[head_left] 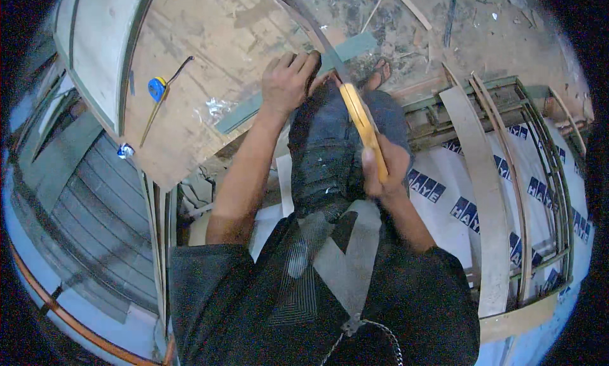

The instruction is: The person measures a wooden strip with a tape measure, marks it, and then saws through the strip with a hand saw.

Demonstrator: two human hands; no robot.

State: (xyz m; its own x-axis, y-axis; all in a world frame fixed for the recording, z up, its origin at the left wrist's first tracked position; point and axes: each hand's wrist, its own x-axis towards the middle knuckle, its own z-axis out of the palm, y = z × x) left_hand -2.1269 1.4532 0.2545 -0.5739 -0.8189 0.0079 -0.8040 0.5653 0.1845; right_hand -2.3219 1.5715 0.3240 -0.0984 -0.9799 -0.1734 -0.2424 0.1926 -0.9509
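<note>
My right hand (391, 165) is closed round the yellow handle of a hand saw (360, 120). The long dark blade slants up and left from the handle, across a narrow grey-green board (240, 115). This board lies aslant on the plywood worktop (209, 30), with its right end sticking out past the edge. With curled fingers my left hand (288, 82) grips the board just left of the blade. Blur and the hand hide exactly where blade and board meet. My knee, in dark trousers, is under the board.
On the plywood lie a blue and yellow tape measure (157, 88) and a thin stick (153, 115). A framed pale panel (101, 42) stands at the far left. To my right are wooden frames with a curved strip (477, 176) over printed white sheeting (438, 223). Offcuts (411, 7) litter the floor.
</note>
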